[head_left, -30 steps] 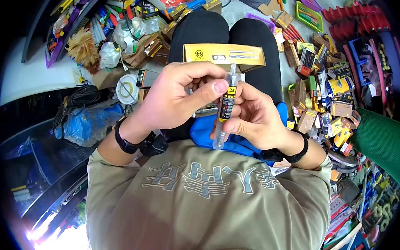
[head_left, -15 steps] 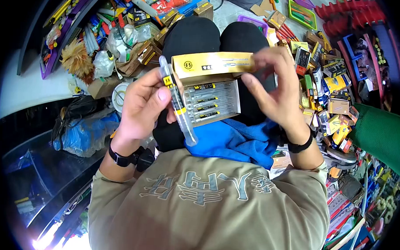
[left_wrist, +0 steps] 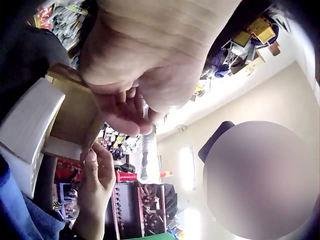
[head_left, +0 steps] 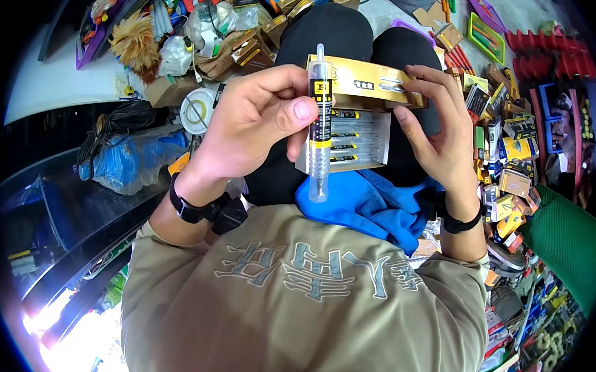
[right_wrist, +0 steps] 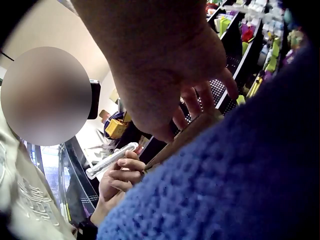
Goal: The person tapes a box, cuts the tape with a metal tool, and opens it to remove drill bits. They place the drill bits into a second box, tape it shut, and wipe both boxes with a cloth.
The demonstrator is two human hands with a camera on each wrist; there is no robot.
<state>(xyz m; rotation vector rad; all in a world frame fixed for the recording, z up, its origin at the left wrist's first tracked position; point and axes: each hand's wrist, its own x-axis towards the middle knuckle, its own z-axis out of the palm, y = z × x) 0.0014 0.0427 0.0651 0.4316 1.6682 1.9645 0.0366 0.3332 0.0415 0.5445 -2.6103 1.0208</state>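
Upright in my left hand [head_left: 254,122] is a drill bit in a clear plastic tube [head_left: 318,177], pinched between thumb and fingers. Its label is black and yellow, and spiral flutes show through the lower half. On my lap is an open cardboard box [head_left: 383,140] with several more labelled tubes [head_left: 346,135] lying in it. My right hand [head_left: 444,125] holds the right end of the raised yellow lid [head_left: 364,80], fingers at its top edge and thumb lower down. In the left wrist view, the right thumb [left_wrist: 91,162] is at the box's edge.
A blue cloth [head_left: 369,205] lies on my lap below the box. Many small boxes [head_left: 512,154] are piled at the right beside a green mesh roll [head_left: 565,235]. At the left are a blue plastic-wrapped bundle [head_left: 138,161] and a white spool [head_left: 197,110].
My right hand has let go of the tube and moved right to the box lid. The left hand keeps the tube, which swung left and is now back upright before the box.
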